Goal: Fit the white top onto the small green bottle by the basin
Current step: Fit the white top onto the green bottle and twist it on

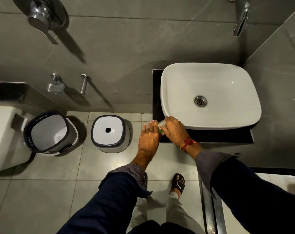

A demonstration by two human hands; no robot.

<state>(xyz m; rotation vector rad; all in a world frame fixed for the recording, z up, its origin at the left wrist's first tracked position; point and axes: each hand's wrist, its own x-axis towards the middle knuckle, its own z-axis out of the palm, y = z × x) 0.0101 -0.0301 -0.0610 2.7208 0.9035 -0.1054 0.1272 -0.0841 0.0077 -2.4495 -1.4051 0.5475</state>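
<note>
Head view: right hand (174, 130) pinches white top (162, 123) over green bottle (160, 131) at counter's (210, 138) front-left corner by basin (177, 92); left hand (149, 138) open-fingered beside bottle, apparently steadying; its grip unclear.

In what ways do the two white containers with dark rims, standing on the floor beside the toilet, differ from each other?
The bucket, nearer the toilet, stands mouth up and shows an open, hollow inside. The stool-like tub shows a flat white top with a small square hole in its middle. The bucket looks larger than the tub. The bucket's dark rim bears readable "JOYO" lettering; the tub's lettering shows only on its lower edge. Both are white, square with rounded corners, and rest on the tiled floor.
</note>
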